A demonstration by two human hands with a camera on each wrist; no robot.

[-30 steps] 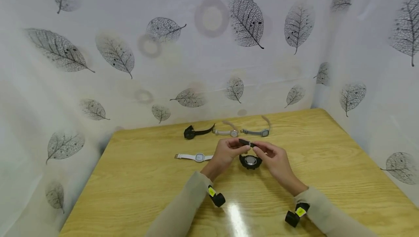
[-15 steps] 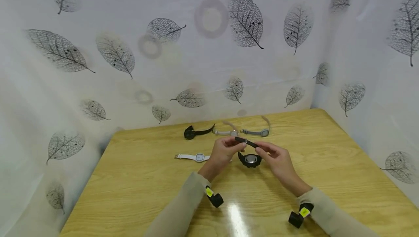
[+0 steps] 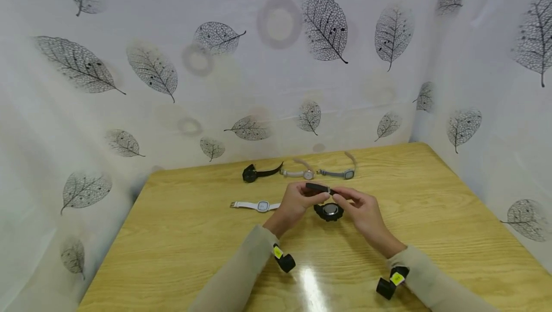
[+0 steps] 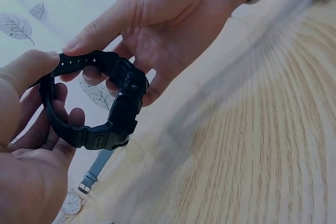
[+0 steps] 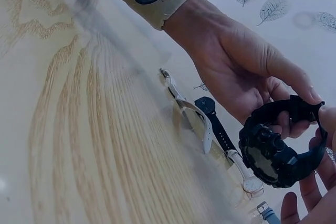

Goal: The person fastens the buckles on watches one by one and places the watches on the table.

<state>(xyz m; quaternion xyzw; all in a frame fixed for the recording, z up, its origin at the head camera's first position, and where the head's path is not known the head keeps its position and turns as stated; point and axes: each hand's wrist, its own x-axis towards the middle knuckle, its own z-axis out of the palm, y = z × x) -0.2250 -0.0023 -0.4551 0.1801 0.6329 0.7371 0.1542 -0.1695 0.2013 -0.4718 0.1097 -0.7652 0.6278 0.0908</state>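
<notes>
Left hand [image 3: 296,202] and right hand [image 3: 362,210] pinch black watch strap [image 3: 316,187], short of table [image 3: 185,245] far edge. Hands now closer together; strap adjusting apparently underway.

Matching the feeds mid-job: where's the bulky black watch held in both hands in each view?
Head: the bulky black watch is right of and below centre.
Left wrist: left of centre, about mid-height.
Right wrist: lower right.
Shared landmark: the round white-faced watch, in the back row in head, bottom left in left wrist, lower right in right wrist.
</notes>
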